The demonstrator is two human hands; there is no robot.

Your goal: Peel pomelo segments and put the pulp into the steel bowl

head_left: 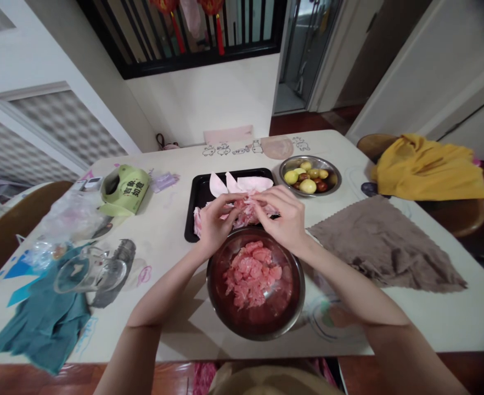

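Observation:
Over the black tray (200,192), both hands pinch at a pale pink piece of raw meat (248,203). My left hand (217,218) has its thumb and fingertips closed on the near-left side of that piece. From the other side, my right hand (283,215) grips it with bent fingers. Beneath them, more raw meat lies in the tray, partly hidden by the hands. Several white-pink slabs (255,182) stick out at the tray's far edge. Just in front stands a steel bowl (224,307) holding a heap of pink meat pieces (253,270).
A metal bowl (336,184) of small yellow and brown fruits stands behind right. Right are a brown cloth (386,241) and a yellow cloth (427,167) over a chair. Left are a green bag-like item (133,189), a glass jug (91,271), clear plastic (75,216) and a teal cloth (46,318).

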